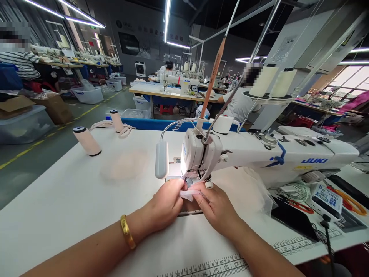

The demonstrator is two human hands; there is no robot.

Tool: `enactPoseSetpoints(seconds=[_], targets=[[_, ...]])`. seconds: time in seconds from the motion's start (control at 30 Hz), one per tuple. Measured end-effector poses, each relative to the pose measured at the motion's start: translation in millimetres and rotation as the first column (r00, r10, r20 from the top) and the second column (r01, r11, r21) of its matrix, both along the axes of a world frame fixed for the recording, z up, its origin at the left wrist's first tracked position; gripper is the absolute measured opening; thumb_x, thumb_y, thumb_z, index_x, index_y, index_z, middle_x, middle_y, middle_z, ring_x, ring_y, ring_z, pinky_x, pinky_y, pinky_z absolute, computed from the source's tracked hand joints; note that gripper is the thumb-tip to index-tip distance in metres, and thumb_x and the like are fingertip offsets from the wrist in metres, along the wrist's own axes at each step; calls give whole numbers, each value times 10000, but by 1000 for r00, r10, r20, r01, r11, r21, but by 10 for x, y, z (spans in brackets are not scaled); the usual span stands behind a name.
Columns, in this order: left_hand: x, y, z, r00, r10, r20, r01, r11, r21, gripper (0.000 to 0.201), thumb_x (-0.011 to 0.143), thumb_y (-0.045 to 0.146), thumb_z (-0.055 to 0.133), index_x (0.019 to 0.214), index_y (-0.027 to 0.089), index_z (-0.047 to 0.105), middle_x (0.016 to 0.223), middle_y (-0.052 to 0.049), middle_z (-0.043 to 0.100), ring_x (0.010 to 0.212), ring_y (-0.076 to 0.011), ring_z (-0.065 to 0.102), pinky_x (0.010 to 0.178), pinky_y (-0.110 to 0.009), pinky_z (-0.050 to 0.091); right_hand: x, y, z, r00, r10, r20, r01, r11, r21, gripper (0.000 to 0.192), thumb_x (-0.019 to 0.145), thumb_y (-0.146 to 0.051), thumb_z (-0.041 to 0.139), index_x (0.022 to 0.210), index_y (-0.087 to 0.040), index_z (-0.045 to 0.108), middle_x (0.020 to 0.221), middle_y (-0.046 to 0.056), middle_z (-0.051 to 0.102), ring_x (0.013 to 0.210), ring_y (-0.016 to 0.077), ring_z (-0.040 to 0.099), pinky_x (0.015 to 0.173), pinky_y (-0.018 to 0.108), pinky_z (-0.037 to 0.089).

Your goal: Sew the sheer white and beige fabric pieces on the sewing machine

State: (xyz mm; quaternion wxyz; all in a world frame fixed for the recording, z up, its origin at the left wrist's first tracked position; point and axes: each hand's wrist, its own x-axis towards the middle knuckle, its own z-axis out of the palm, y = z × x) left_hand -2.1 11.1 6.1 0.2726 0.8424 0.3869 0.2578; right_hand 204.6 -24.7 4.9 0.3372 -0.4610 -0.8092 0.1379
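My left hand [165, 206] and my right hand [215, 206] both pinch a small white piece of fabric [188, 194] just in front of the needle area of a white Juki sewing machine [259, 156]. The fabric lies between my fingertips on the white table [72, 200]. A gold bracelet [127, 232] sits on my left wrist. The machine's lamp [161, 158] lights the needle area, which my fingers partly hide.
Two thread cones [86, 141] stand at the table's far left, one beside a strap loop [112, 125]. Sheer white fabric [253, 192], scissors [301, 207] and a control box [327, 200] lie right of the machine. Other people work at distant tables. A ruler [216, 265] is printed along the near edge.
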Motion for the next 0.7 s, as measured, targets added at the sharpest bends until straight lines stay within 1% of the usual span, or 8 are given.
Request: enactPoseSetpoints(seconds=[0.07,0.13,0.23,0.3,0.37,0.47,0.53,0.7], targets=[[27,24,5,1000,25,-13,-25,1000,17,134,807,79,464,823,210,490,837,-17,583,768,-193,531,688,-310,440,-30,5,-4,998,-39,-51,39,999,1,245,1073,-243,427,989,-247,657,918,19,727,862,213,646,777,321,495],[33,44,4,1000,23,-1,-23,999,30,136,764,71,488,761,206,503,828,-22,583,777,-197,544,687,-307,455,-53,18,-6,993,-86,-83,85,996,-14,293,1079,-277,422,913,-234,660,866,28,708,831,208,652,755,313,501],[23,48,22,998,3,70,-1,1000,-20,155,777,70,492,705,197,546,847,-24,604,793,-186,586,684,-282,493,-65,36,-11,986,-126,-110,125,992,-21,347,1080,-323,423,826,-224,639,787,28,673,743,195,635,687,298,501],[17,39,43,994,-1,112,6,999,-50,171,809,98,523,669,190,555,846,-19,605,775,-170,603,663,-261,506,-64,36,-6,985,-114,-130,116,993,3,347,1079,-330,421,826,-224,635,785,28,679,738,192,640,687,292,510],[13,37,56,991,-2,134,9,999,-50,169,834,137,572,673,186,582,866,-19,615,789,-167,616,675,-258,520,-64,22,10,985,-95,-142,101,994,33,340,1081,-330,422,841,-225,639,798,30,690,752,191,651,710,288,522],[11,60,40,994,38,105,-38,999,-5,96,863,161,594,802,186,665,906,-35,635,841,-191,616,729,-296,535,-77,-12,52,988,-73,-138,80,996,49,337,1089,-329,419,882,-226,664,767,19,683,724,183,645,713,280,523],[11,82,18,996,49,72,-51,998,25,130,890,159,567,833,182,682,905,-45,637,843,-197,608,741,-311,534,-92,-29,77,988,-62,-143,70,996,53,344,1096,-333,409,904,-229,675,745,12,676,705,178,638,700,273,520],[16,81,7,996,-13,89,12,1000,20,210,900,175,585,696,176,634,896,-47,624,841,-186,613,738,-288,534,-109,-32,93,987,-53,-153,65,995,72,399,1107,-382,390,861,-225,662,725,15,675,685,177,632,675,274,516]])
